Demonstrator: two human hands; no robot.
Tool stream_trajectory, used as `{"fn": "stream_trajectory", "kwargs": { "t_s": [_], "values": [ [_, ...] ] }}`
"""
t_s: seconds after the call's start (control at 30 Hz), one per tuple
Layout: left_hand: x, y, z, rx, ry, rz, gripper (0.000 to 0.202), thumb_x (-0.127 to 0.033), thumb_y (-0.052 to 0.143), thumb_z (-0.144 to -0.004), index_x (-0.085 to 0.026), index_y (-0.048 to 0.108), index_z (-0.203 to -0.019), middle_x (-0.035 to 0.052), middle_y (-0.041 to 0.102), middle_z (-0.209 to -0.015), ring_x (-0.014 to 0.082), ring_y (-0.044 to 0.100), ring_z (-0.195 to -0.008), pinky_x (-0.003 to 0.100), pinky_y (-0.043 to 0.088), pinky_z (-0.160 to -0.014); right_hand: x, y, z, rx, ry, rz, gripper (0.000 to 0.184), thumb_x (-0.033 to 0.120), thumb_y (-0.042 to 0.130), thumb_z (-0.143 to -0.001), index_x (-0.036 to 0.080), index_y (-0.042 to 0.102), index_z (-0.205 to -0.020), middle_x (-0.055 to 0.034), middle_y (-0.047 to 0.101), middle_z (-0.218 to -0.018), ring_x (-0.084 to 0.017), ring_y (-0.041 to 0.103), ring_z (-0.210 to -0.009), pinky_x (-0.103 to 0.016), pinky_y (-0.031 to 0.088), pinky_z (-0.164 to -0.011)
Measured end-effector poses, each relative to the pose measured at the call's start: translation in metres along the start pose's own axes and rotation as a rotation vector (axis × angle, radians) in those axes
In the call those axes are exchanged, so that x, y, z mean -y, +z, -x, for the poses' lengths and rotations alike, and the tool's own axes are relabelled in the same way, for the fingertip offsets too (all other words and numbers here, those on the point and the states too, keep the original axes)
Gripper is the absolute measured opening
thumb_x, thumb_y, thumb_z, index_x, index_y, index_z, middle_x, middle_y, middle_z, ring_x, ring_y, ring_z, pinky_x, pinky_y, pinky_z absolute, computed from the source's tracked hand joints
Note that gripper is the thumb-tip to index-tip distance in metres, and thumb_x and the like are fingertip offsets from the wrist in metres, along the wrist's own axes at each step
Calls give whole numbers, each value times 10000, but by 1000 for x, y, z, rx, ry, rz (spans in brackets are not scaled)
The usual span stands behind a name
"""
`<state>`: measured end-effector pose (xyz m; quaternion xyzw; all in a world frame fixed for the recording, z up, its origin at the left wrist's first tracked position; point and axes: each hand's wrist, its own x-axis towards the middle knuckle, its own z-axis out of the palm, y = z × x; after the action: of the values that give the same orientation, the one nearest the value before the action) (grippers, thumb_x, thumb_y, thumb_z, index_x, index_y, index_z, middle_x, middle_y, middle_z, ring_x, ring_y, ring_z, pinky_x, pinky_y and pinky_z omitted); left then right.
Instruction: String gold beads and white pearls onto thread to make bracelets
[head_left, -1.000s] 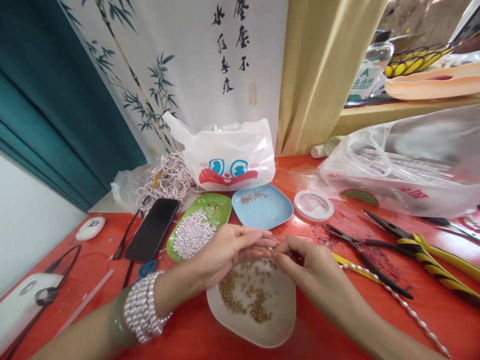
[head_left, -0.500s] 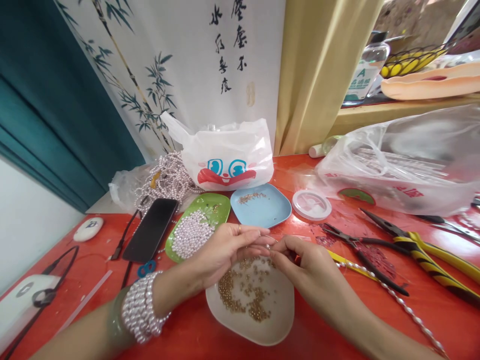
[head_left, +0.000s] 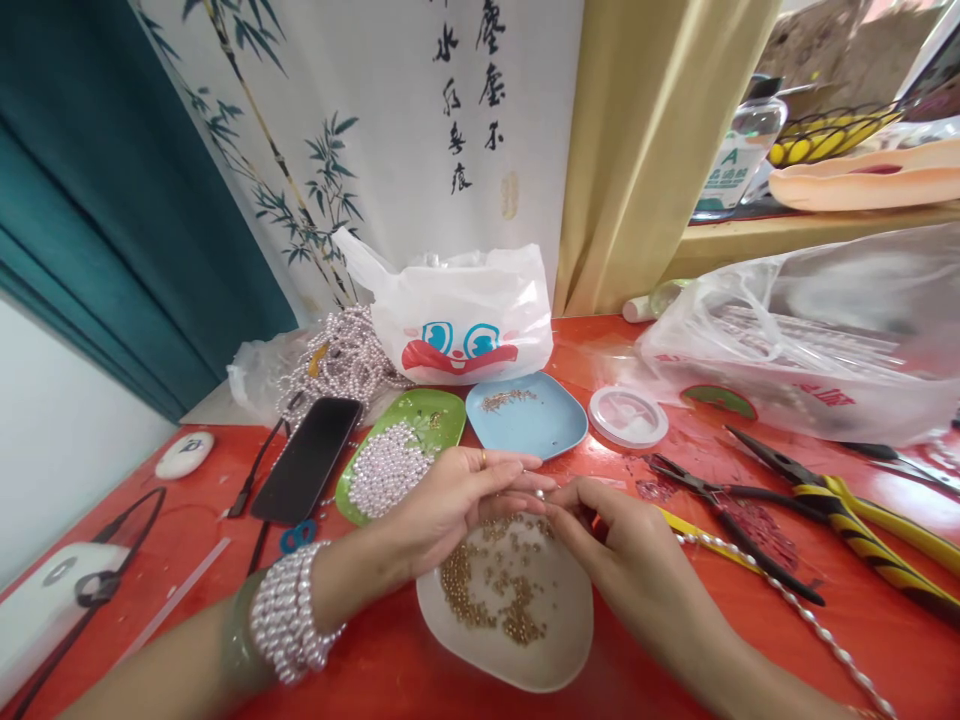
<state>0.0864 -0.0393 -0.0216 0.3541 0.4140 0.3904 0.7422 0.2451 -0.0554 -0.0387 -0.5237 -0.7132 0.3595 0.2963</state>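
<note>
My left hand (head_left: pixel 465 497), wearing stacked pearl bracelets (head_left: pixel 291 615), reaches over a pale dish (head_left: pixel 525 665) of small gold beads. Its thumb presses along the extended fingers, and whatever is pinched there is too small to make out. A single pearly bead (head_left: pixel 539 494) shows between the fingertips of both hands. My right hand (head_left: pixel 611 525) is closed in a pinch beside that bead. From behind the right hand a pearl strand (head_left: pixel 795 590) trails over the red table toward the lower right. Part of the strand is hidden by the hand.
Behind the hands are a green plate (head_left: pixel 450 408) with pearl beads and a blue plate (head_left: pixel 525 440) with small metal pins. Pliers (head_left: pixel 855 520) lie at right, a phone (head_left: pixel 307 460) at left. Plastic bags (head_left: pixel 465 300) and a round lid (head_left: pixel 628 416) stand farther back.
The whole view has shifted slightly, with things appearing a little lower and to the right. Both hands keep nearly the same pinched pose over the dish.
</note>
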Motion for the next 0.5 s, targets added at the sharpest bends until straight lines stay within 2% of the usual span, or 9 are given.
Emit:
{"fn": "stream_trajectory", "kwargs": {
  "t_s": [0.27,0.4,0.5],
  "values": [
    [-1,1,0,10,5,15,184,-169,573,-783,-61,625,-922,134,686,-874,109,640,-714,191,473,-717,2,0,1,-29,-16,21,189,219,428,-793,192,535,-640,10,559,-576,-135,483,-524,-239,362,-501],
    [-2,-2,-1,32,10,59,150,-175,562,-794,-63,618,-875,133,680,-882,102,642,-718,157,476,-689,4,-2,2,-54,-42,-60,174,234,435,-797,185,565,-692,0,599,-640,-136,514,-568,-239,379,-540],
    [-2,-4,-2,54,-3,85,162,-189,537,-814,-54,616,-857,138,676,-885,94,641,-721,142,478,-688,5,-4,2,-49,-50,-156,184,265,446,-788,188,545,-654,8,559,-612,-130,483,-563,-236,367,-535]
  ]
}}
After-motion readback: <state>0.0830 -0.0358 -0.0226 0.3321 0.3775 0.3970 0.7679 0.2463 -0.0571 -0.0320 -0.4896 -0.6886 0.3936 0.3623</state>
